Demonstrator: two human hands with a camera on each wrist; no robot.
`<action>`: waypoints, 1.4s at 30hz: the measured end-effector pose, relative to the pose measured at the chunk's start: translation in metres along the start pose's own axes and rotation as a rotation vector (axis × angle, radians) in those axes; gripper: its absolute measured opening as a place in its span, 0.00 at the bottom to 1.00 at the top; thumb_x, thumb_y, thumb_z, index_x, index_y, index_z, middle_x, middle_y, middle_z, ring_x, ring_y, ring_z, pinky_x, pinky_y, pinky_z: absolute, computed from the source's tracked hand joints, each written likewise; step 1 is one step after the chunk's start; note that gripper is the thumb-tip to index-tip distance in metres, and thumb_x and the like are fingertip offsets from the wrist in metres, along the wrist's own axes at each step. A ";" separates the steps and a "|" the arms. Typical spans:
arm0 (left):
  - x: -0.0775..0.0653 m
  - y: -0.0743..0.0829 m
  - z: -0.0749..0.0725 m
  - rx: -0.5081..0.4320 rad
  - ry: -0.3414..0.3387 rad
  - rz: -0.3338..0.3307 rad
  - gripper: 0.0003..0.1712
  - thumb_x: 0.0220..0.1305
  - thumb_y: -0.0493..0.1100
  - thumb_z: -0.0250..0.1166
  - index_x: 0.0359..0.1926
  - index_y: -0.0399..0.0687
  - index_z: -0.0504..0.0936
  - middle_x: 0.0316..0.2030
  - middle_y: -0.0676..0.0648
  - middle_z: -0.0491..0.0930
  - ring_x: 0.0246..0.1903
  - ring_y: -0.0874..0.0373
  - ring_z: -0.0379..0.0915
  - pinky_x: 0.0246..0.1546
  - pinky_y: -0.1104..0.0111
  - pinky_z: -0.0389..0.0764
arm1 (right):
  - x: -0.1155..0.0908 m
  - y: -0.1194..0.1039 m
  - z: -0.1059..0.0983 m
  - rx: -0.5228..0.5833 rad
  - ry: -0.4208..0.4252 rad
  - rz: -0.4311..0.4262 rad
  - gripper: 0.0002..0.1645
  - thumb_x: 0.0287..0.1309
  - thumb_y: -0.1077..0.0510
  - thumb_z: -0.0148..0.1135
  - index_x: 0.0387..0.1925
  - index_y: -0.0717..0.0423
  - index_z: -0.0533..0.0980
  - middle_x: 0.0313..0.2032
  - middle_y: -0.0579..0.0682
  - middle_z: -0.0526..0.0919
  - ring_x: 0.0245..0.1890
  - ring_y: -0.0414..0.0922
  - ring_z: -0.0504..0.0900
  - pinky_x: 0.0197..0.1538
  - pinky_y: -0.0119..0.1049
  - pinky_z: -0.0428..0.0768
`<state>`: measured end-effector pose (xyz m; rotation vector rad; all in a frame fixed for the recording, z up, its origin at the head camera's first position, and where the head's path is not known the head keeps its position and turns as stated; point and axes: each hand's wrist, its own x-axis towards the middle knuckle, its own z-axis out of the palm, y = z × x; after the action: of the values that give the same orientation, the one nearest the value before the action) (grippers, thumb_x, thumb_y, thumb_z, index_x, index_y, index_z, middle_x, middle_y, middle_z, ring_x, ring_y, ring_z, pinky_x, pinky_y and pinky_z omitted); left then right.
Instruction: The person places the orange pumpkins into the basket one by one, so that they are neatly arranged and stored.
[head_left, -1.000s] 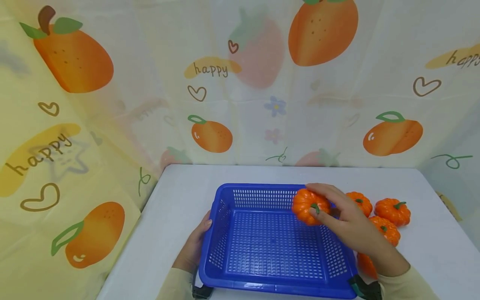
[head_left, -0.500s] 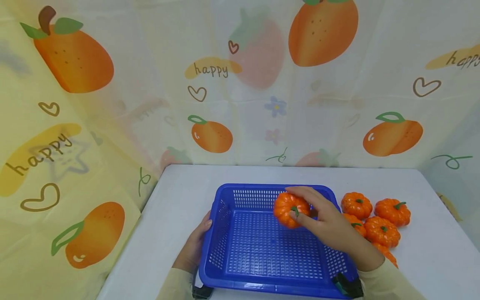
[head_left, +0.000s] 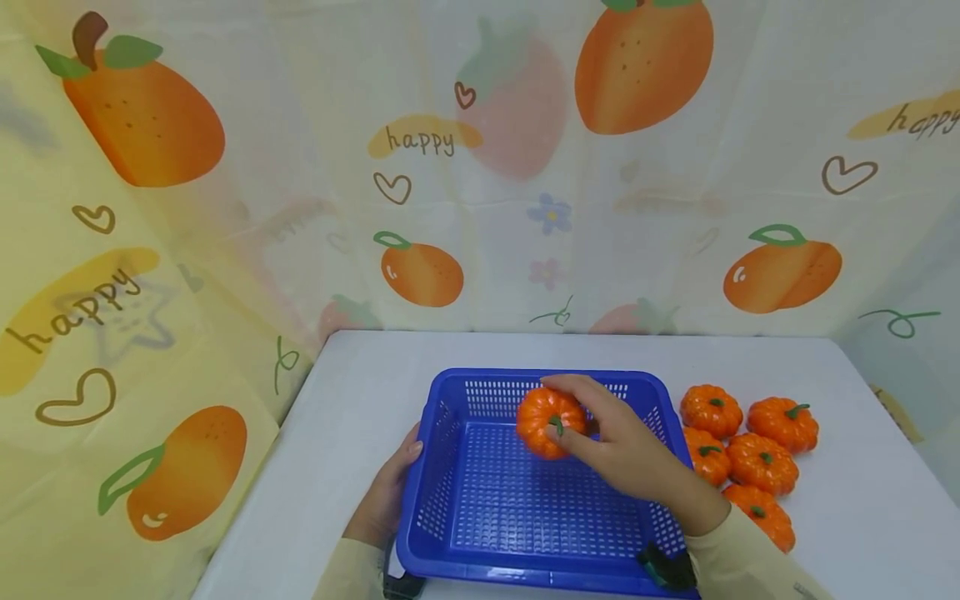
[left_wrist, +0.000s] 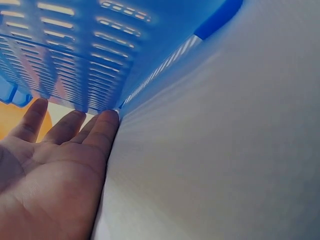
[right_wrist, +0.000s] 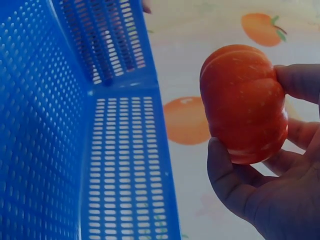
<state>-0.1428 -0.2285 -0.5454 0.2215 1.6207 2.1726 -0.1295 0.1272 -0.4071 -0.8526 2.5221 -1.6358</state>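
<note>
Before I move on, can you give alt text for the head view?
A person's right grip holds an orange pumpkin above a blue basket, and the left grip touches the basket's side. Five more pumpkins sit to the right on a white table.

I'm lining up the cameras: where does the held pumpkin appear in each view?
Head: the pumpkin is below and right of centre, in the right hand.
Left wrist: cannot be made out.
Right wrist: right of centre, same hand.
Shared landmark: the basket, in all three.
</note>
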 end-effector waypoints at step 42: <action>-0.003 0.006 -0.002 0.040 -0.021 0.028 0.43 0.81 0.60 0.46 0.89 0.62 0.44 0.80 0.28 0.55 0.70 0.30 0.66 0.62 0.39 0.78 | 0.068 -0.011 0.044 0.015 -0.130 0.045 0.31 0.79 0.50 0.63 0.77 0.53 0.73 0.69 0.53 0.76 0.64 0.54 0.78 0.61 0.51 0.83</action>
<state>-0.1416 -0.2327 -0.5402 0.2794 1.6602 2.1534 -0.1692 0.0567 -0.3986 -0.8647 2.4208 -1.5314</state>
